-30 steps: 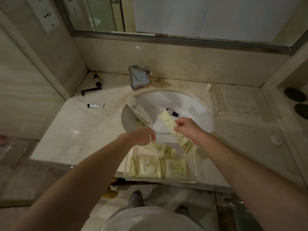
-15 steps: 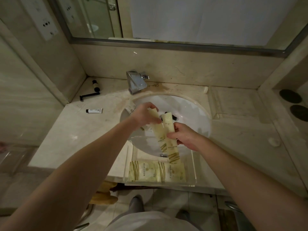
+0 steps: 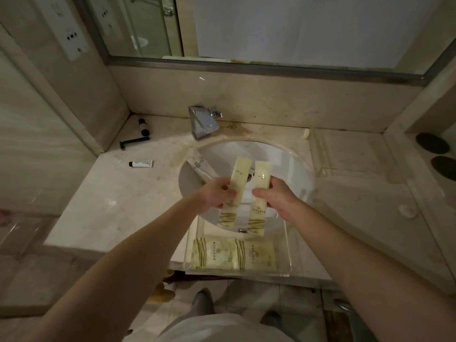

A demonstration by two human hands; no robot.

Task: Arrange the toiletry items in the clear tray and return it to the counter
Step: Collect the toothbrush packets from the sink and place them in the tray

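We can read no text anywhere here. The two pale sachets (image 3: 235, 191) (image 3: 259, 196) held over the sink carry small printed lines and a round emblem, and the two sachets (image 3: 212, 253) (image 3: 254, 254) lying in the clear tray (image 3: 287, 243) carry vertical print, but all of it is too small and blurred for us. The small white tube (image 3: 141, 164) on the bench (image 3: 111, 193) has a dark mark, likewise illegible.

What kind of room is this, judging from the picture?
Probably a hotel bathroom: a white oval sink set in a beige marble counter, a chrome faucet, and a large wall mirror above.
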